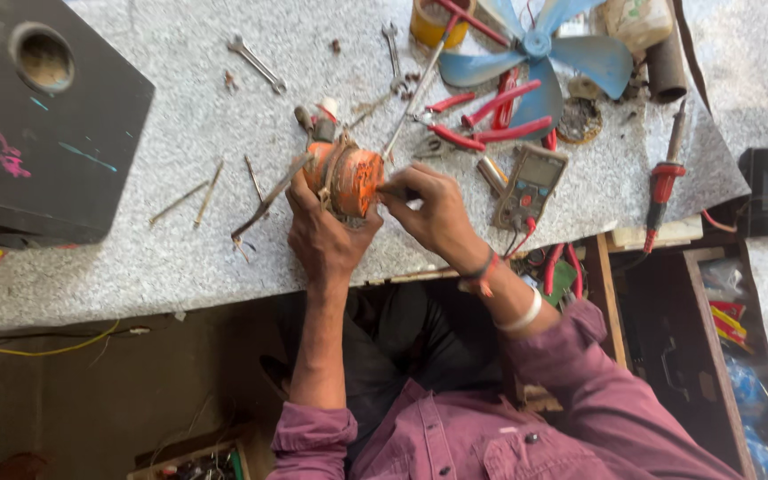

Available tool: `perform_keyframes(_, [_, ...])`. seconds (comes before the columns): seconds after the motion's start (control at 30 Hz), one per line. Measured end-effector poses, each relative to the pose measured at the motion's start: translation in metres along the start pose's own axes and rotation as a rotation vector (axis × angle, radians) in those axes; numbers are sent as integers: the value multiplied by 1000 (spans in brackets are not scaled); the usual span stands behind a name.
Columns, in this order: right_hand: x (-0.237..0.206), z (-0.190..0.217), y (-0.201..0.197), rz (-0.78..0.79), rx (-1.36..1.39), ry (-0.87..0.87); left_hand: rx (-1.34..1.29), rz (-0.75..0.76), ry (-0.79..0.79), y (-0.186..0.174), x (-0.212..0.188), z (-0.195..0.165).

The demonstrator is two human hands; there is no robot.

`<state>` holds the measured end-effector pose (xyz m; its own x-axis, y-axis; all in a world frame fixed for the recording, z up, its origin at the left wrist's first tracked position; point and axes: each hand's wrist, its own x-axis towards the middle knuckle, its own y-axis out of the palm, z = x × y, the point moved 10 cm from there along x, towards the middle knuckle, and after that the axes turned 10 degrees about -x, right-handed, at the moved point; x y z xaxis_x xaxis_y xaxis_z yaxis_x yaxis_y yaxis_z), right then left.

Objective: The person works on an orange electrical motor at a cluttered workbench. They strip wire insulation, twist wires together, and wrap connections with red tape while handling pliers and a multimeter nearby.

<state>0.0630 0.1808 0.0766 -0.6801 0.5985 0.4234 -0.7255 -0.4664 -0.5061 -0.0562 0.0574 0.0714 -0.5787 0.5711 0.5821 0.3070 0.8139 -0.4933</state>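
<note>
Nearest, at six o'clock, maroon shirt sleeves [580, 418], pushed up on the left arm. Just above, left hand [322, 233] cupped under the orange motor [348, 178], fingers [298, 191] wrapped round its left side in a firm hold. Right hand [433, 213] at three o'clock of the motor, fingers pinched shut on a thin dark tool, too small to tell its kind, tip touching the motor's face. Motor resting near the front edge of the speckled grey worktop [180, 258]. At three o'clock, a grey multimeter [531, 187]; beyond, red-handled pliers [482, 120]. Farther off at one o'clock, a blue fan blade [535, 53]; at eleven o'clock, a spanner [257, 63]; at nine o'clock, a black box [42, 116].
</note>
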Motion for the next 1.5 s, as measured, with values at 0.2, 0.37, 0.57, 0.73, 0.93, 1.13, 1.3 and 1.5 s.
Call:
perform_keyframes(0.2, [-3,-2,-10,31,66,15,4,16,-52,2,-1,5])
perform_keyframes(0.37, [-1,-1,-4,20,-17,2,-42,-4,-29,1,-1,1])
perform_keyframes(0.57, [2,2,-9,34,-78,-24,-22,16,-99,5,-4,9])
perform_keyframes(0.73, [5,3,-5,40,-62,-14,-23,-3,-65,5,-5,7])
perform_keyframes(0.93, [1,-7,-13,109,-116,25,-39,24,-63,6,-4,7])
perform_keyframes(1.13, [-11,-19,-35,32,-86,148,-35,-11,3,4,-4,2])
perform_keyframes(1.3, [0,0,-26,-66,-2,33,-55,27,-120,8,-5,12])
perform_keyframes(1.5, [-8,3,-6,10,-59,3,-62,-24,-5,1,-2,-2])
